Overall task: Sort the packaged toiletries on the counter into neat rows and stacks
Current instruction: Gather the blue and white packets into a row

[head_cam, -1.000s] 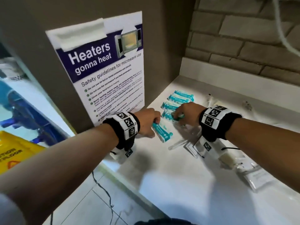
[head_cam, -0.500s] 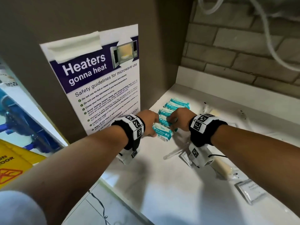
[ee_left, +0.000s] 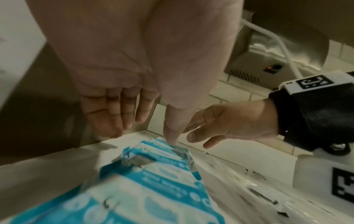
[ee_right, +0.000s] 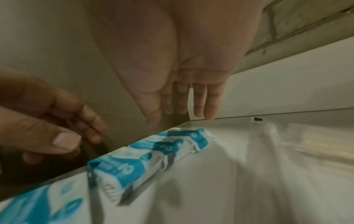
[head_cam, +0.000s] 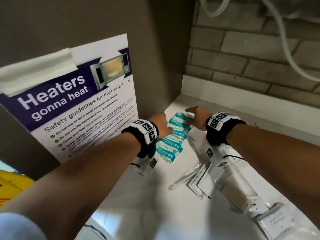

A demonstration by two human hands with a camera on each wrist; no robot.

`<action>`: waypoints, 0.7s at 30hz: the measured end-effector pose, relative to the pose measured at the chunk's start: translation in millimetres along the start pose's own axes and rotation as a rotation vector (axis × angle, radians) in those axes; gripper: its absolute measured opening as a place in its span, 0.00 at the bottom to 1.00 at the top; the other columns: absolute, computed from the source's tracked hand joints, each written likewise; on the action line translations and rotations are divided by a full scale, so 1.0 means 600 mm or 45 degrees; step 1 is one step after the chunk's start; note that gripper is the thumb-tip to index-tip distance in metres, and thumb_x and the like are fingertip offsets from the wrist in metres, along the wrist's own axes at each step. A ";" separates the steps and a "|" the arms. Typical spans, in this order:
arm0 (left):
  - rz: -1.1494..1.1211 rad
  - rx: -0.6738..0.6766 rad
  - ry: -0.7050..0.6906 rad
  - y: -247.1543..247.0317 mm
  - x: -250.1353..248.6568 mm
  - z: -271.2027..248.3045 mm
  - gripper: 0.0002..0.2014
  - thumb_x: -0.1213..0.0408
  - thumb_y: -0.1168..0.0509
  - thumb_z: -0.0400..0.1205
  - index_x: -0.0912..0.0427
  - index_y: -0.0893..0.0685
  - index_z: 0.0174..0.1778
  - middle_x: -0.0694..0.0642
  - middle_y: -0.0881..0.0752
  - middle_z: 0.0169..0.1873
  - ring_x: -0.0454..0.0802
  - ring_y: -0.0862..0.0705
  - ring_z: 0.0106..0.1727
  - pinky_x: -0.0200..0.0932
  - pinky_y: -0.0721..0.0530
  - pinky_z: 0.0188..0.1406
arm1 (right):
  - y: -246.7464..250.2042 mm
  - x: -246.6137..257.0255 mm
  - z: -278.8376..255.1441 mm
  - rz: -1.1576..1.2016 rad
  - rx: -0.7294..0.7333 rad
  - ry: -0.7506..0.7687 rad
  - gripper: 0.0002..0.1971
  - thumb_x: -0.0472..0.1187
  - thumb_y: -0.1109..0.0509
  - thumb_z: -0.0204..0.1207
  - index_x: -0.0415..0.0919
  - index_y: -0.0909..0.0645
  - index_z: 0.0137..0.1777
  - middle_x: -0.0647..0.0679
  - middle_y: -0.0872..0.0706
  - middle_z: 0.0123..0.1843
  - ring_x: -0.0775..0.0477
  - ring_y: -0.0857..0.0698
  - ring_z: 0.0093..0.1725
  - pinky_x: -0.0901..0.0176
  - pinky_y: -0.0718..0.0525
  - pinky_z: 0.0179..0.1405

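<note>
Teal-and-white wipe packs (head_cam: 174, 135) in a row on the counter (head_cam: 135, 201) by the wall | left hand (head_cam: 160, 124), right hand (head_cam: 196, 118) spread, holding nothing, flanking it | advice: press both sides inward evenly, keeping ends flush.

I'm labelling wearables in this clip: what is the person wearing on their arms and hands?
Both forearms are bare, and so are both hands. Each wrist carries a black fabric band topped with a white block printed with black square fiducial markers. Under each wrist hangs a white camera housing with more markers and a thin black cable. A pale sleeve shows at the left upper arm.
</note>
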State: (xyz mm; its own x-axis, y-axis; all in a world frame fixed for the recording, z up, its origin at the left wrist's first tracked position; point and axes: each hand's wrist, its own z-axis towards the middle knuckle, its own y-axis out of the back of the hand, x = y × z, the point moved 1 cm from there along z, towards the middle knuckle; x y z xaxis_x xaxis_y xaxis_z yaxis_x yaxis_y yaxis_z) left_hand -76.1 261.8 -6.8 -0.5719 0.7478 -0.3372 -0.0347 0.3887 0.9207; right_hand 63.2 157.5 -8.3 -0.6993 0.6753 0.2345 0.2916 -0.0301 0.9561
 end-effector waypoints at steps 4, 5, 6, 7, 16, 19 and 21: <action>0.028 0.048 0.019 0.001 -0.014 0.040 0.29 0.49 0.36 0.83 0.65 0.27 0.75 0.62 0.23 0.73 0.60 0.23 0.72 0.50 0.24 0.71 | -0.008 -0.009 0.029 0.051 0.041 -0.028 0.27 0.50 0.31 0.78 0.37 0.25 0.73 0.37 0.22 0.74 0.36 0.21 0.70 0.51 0.25 0.69; 0.041 0.068 0.010 0.001 -0.017 0.049 0.29 0.49 0.37 0.84 0.65 0.28 0.76 0.62 0.24 0.74 0.60 0.24 0.73 0.50 0.25 0.72 | -0.008 -0.010 0.035 0.058 0.047 -0.022 0.25 0.50 0.31 0.78 0.36 0.22 0.70 0.37 0.20 0.71 0.36 0.20 0.68 0.53 0.24 0.67; 0.065 0.084 0.001 0.001 -0.018 0.055 0.28 0.50 0.38 0.84 0.65 0.27 0.75 0.62 0.24 0.73 0.60 0.24 0.73 0.50 0.25 0.72 | -0.010 -0.011 0.040 0.064 0.057 -0.015 0.23 0.48 0.31 0.79 0.36 0.20 0.70 0.38 0.18 0.71 0.37 0.20 0.68 0.54 0.24 0.67; 0.093 0.101 -0.003 0.000 -0.018 0.060 0.26 0.51 0.38 0.85 0.65 0.25 0.74 0.63 0.22 0.72 0.60 0.23 0.72 0.50 0.24 0.71 | -0.011 -0.012 0.044 0.066 0.064 -0.005 0.23 0.47 0.30 0.79 0.37 0.20 0.70 0.40 0.18 0.71 0.39 0.20 0.70 0.55 0.25 0.68; 0.187 0.164 -0.079 -0.006 -0.009 0.080 0.24 0.52 0.36 0.83 0.65 0.19 0.69 0.62 0.17 0.67 0.60 0.18 0.67 0.50 0.21 0.69 | -0.023 -0.016 0.060 -0.019 0.061 0.101 0.20 0.45 0.29 0.78 0.42 0.18 0.69 0.44 0.14 0.67 0.41 0.17 0.66 0.59 0.23 0.63; 0.186 0.175 -0.075 -0.004 -0.008 0.080 0.24 0.52 0.35 0.83 0.65 0.19 0.69 0.61 0.16 0.67 0.59 0.18 0.66 0.50 0.21 0.68 | -0.022 -0.016 0.060 -0.023 0.061 0.098 0.22 0.46 0.29 0.78 0.42 0.19 0.71 0.44 0.16 0.69 0.41 0.18 0.68 0.57 0.23 0.68; 0.168 0.168 -0.079 -0.004 -0.008 0.079 0.25 0.52 0.35 0.83 0.63 0.21 0.72 0.60 0.18 0.68 0.58 0.19 0.67 0.49 0.22 0.69 | -0.022 -0.015 0.061 -0.042 0.049 0.100 0.22 0.46 0.29 0.78 0.43 0.19 0.70 0.45 0.16 0.70 0.42 0.18 0.68 0.56 0.23 0.68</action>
State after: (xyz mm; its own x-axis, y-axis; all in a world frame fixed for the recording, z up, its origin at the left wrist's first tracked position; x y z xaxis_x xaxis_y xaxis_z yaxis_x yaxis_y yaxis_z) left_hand -34.3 282.6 -16.5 -0.5124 0.8273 -0.2304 0.1476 0.3492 0.9254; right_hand 89.6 178.5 -29.6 -0.7577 0.6153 0.2175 0.2912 0.0204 0.9565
